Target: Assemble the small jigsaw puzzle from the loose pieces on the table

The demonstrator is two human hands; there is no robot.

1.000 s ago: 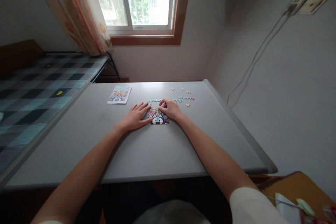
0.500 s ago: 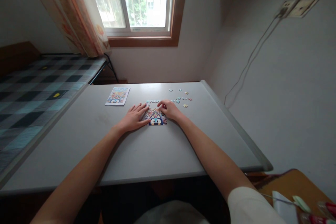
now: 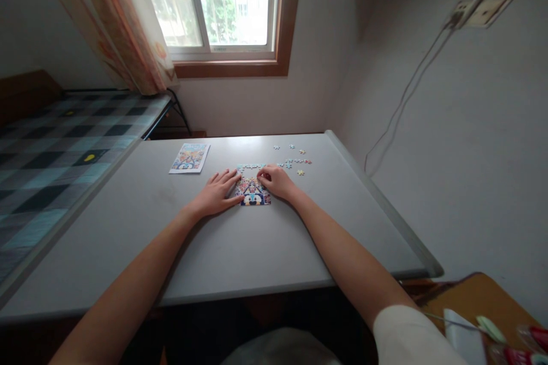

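Observation:
A partly assembled jigsaw puzzle (image 3: 253, 198) lies on the grey table, its lower part filled with a blue-and-white cartoon picture. A strip of joined pieces forms its far edge, with a gap of bare table below. My left hand (image 3: 219, 191) rests flat with spread fingers at the puzzle's left side, fingertips and thumb touching it. At the upper right of the puzzle, my right hand (image 3: 274, 179) is bent in a pinch over the inner edge of the filled part. A small puzzle piece seems to be between those fingertips, mostly covered by them.
Several loose puzzle pieces (image 3: 301, 173) are scattered right of and beyond the puzzle. A printed picture card (image 3: 189, 158) lies at the table's far left. The table (image 3: 257, 256) meets a wall on the right; a bed (image 3: 85, 142) stands left. A wooden stool (image 3: 488, 291) holds small items.
My right hand's fingertips have drawn slightly down and closer together over the puzzle. My left hand stays in place on it. The whole view has shifted slightly.

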